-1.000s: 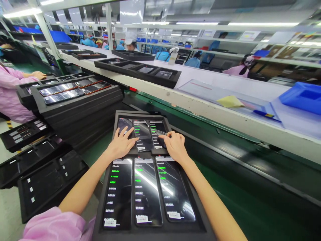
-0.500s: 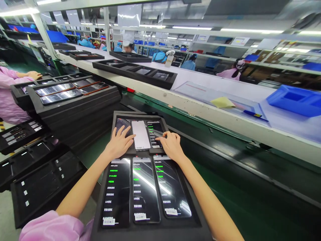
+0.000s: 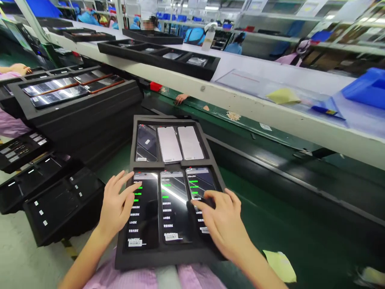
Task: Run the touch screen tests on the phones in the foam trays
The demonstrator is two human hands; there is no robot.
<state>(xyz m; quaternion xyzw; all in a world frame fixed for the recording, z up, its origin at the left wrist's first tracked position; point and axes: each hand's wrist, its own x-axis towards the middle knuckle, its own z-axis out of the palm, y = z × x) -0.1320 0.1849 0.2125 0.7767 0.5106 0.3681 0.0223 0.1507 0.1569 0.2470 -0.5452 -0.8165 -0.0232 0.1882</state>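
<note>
A black foam tray (image 3: 180,257) holds two rows of phones. In its far row are a dark phone (image 3: 146,142) and two with white screens, a middle one (image 3: 170,143) and a right one (image 3: 190,142). The near row has a left phone (image 3: 146,216), a middle phone (image 3: 177,204) and a right phone (image 3: 201,178), all showing dark menus with green and white lines. My left hand (image 3: 116,204) rests with spread fingers at the left phone's upper left edge. Over the right phone is my right hand (image 3: 224,220), its index finger extended toward the screen's left side, holding nothing.
Stacked black trays with phones (image 3: 99,108) stand at the left, near another person's hand (image 3: 19,69). Beyond runs a white bench (image 3: 240,96) bearing a long black tray (image 3: 156,56) and a blue bin (image 3: 365,88). Another hand (image 3: 181,98) shows below the bench edge.
Both my hands have moved from the far row to the near row. The far right phone's screen has turned from a dark menu to white. The view has tilted down.
</note>
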